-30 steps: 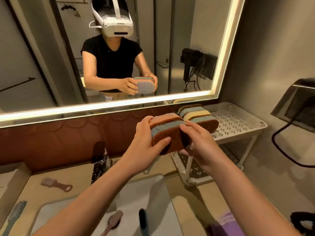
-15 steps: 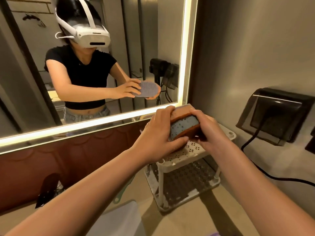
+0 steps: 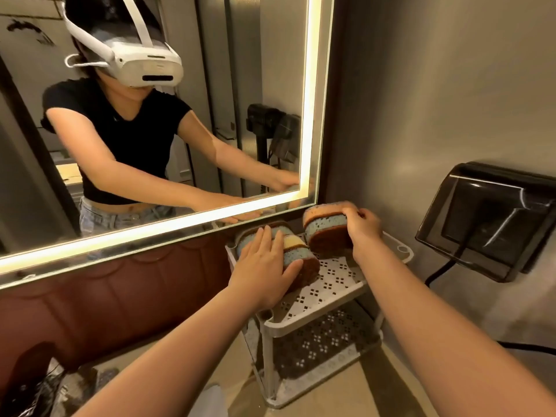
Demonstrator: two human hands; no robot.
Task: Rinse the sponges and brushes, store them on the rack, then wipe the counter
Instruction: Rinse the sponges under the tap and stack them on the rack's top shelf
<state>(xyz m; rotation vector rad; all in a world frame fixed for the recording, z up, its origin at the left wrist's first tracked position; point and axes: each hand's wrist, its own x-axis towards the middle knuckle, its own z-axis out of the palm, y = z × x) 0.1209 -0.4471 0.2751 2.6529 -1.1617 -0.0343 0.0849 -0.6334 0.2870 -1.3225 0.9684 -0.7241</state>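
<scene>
A white perforated two-tier rack (image 3: pixel 337 284) stands on the counter against the wall. My right hand (image 3: pixel 362 227) grips a pair of stacked sponges (image 3: pixel 326 228), brown and blue with an orange top, at the back of the top shelf. My left hand (image 3: pixel 264 266) lies flat with fingers apart on a second stack of sponges (image 3: pixel 298 257), blue, yellow and brown, at the shelf's left side, pressing on it. Whether the right-hand sponges touch the shelf is unclear.
A lit mirror (image 3: pixel 168 121) hangs behind the rack and reflects a person wearing a headset. A black wall-mounted box (image 3: pixel 490 221) with a cable is on the right wall. The rack's lower shelf (image 3: pixel 322 347) holds nothing. The beige counter (image 3: pixel 346 395) runs below.
My view swung right toward the rack. Both hands carried the sponge pair over; my left hand let go and now rests on the sponges that were on the shelf.
</scene>
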